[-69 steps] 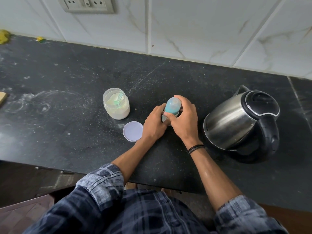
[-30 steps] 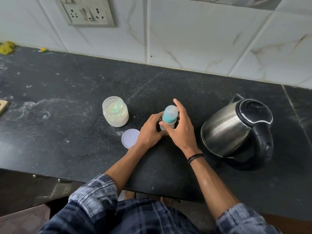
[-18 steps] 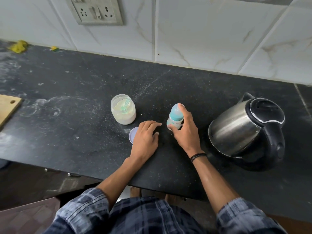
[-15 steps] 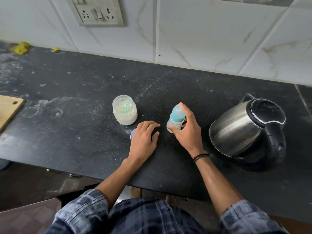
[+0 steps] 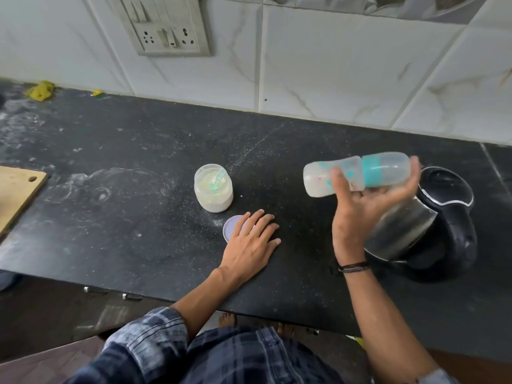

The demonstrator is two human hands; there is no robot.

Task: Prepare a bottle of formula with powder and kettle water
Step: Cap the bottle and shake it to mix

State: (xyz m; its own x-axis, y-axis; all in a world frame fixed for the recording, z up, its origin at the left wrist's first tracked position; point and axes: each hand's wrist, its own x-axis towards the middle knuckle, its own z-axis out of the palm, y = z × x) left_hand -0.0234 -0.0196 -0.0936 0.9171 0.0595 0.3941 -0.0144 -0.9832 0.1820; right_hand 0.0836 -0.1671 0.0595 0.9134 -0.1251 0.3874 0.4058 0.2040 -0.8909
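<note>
Where the right fingers (image 5: 336,178) close: thumb across the near side and the others wrapped behind, grasping the bottle (image 5: 352,174) round its middle.
Bottle: up in the air above the counter, tipped onto its side, with its base to the left and its clear cap to the right past a teal collar (image 5: 371,169). It is cloudy white inside and a little blurred.
Right hand (image 5: 363,214): held high over the counter's right part, with a dark band (image 5: 353,267) at the wrist.
Left fingers (image 5: 260,225): straight and released, laid flat, holding nothing.
Left hand (image 5: 249,245): palm down on the counter, its fingers lying partly over the lid (image 5: 231,228).
Lid: round and pale, flat on the stone just in front of the jar.
Jar (image 5: 213,192): open and upright, left of the bottle and well apart from it, with pale powder inside and a green scoop (image 5: 217,181) stuck in it.
Kettle (image 5: 443,217): steel body with a black lid and handle, standing at the right, partly hidden behind the right hand.
Counter (image 5: 124,217): black speckled stone, dusted with white powder. Dried ring marks show toward the left, and a thin pale streak runs toward the wall.
Cutting board (image 5: 16,195): wooden, one corner with a hole showing at the far left edge.
Wall (image 5: 346,65): white tiles veined like marble, with grey grout lines.
Socket panel (image 5: 166,26): grey, with switches and sockets, set in the tiles above and left of the jar.
Back edge: yellow scraps (image 5: 40,90) lie where stone meets tile, far left.
Below the counter: dark cabinet fronts with small metal handles (image 5: 110,292), bare toes (image 5: 227,320) on the floor, and a dark plaid sleeve (image 5: 149,339) on the left arm.
</note>
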